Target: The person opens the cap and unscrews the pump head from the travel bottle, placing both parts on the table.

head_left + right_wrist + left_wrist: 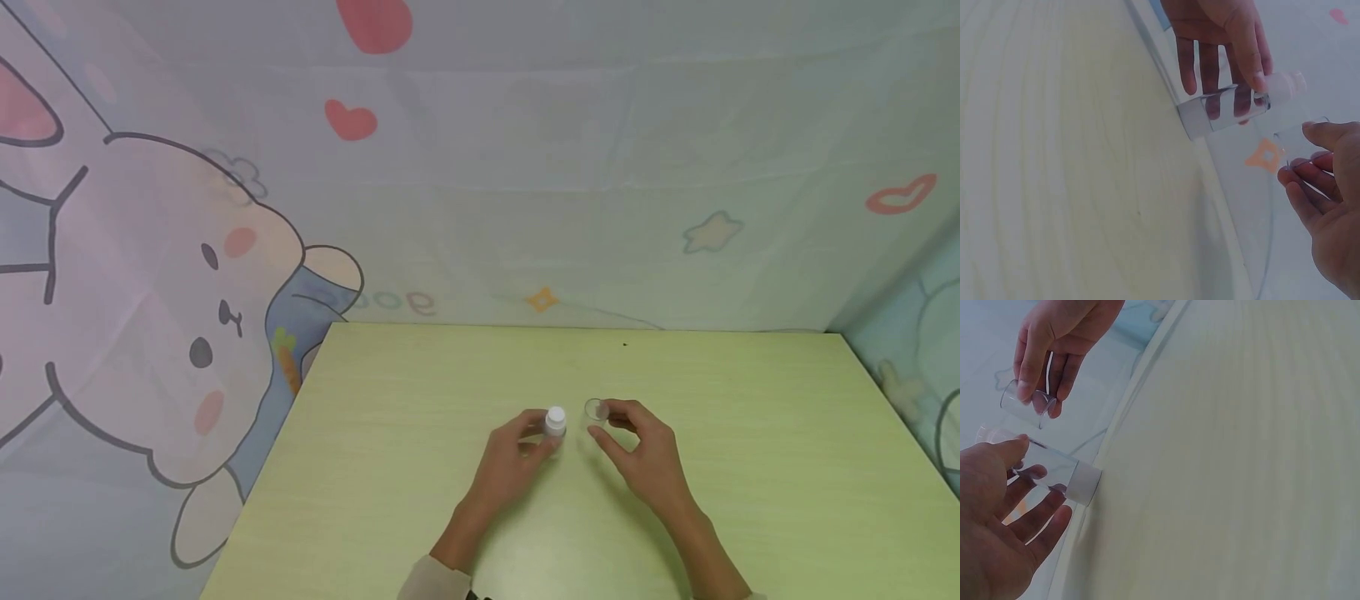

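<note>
My left hand [508, 462] grips a clear bottle [1054, 464] with a white base and a white pump top [555, 419]. Thumb and fingers sit on opposite sides of its transparent body in the left wrist view. To the right, my right hand [651, 457] pinches a clear cap [596, 410], a short see-through cylinder, between thumb and fingertips. The cap [1300, 140] is apart from the bottle, a small gap to its right. In the right wrist view the bottle [1229, 106] stands with its white base at the tabletop.
A pale yellow-green table [360, 467] lies under both hands. Behind it hangs a cloth backdrop [525, 167] with a cartoon rabbit, hearts and stars. A small dark speck [625, 344] is near the table's back edge. At the far right a dark cable-like loop [942, 433] shows.
</note>
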`<state>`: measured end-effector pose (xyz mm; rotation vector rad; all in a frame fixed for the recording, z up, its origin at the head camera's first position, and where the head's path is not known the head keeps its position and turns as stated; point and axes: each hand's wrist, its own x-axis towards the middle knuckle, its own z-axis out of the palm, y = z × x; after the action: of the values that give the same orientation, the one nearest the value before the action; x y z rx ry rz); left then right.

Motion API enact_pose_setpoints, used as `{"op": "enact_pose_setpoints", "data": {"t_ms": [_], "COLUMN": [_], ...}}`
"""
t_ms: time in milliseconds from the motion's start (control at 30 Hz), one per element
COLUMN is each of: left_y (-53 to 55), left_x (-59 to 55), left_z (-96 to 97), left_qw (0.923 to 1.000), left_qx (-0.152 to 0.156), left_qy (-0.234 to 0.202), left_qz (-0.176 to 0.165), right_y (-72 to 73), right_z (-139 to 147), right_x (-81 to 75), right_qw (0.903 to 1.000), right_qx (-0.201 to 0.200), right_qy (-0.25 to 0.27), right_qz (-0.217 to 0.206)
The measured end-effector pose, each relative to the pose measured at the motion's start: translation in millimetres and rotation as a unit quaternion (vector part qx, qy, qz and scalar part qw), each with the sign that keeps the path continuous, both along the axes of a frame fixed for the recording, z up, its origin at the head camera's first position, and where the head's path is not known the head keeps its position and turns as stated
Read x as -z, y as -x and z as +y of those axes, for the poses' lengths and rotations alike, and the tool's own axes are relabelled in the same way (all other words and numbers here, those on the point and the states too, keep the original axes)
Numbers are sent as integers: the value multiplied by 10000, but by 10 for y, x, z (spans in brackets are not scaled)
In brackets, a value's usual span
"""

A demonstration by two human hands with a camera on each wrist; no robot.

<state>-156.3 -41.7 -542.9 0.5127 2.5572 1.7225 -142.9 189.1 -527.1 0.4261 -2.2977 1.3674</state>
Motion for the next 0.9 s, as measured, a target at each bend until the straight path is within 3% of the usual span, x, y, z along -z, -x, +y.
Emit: {"op": "enact_pose_setpoints", "data": {"t_ms": [600, 900], "left_y": [40, 58], "left_x": [2, 15], "left_z": [10, 13], "left_qw": [9996, 9997], "left_qx": [87, 78], "left_qy": [-34, -55], "left_qz": [263, 221], "right_y": [29, 35], "right_z": [15, 31], "right_x": [-3, -11], "right_qw": [10000, 9999], "right_qx": [28, 91], "right_qy": [13, -78], "right_qz": [-68, -80]}}
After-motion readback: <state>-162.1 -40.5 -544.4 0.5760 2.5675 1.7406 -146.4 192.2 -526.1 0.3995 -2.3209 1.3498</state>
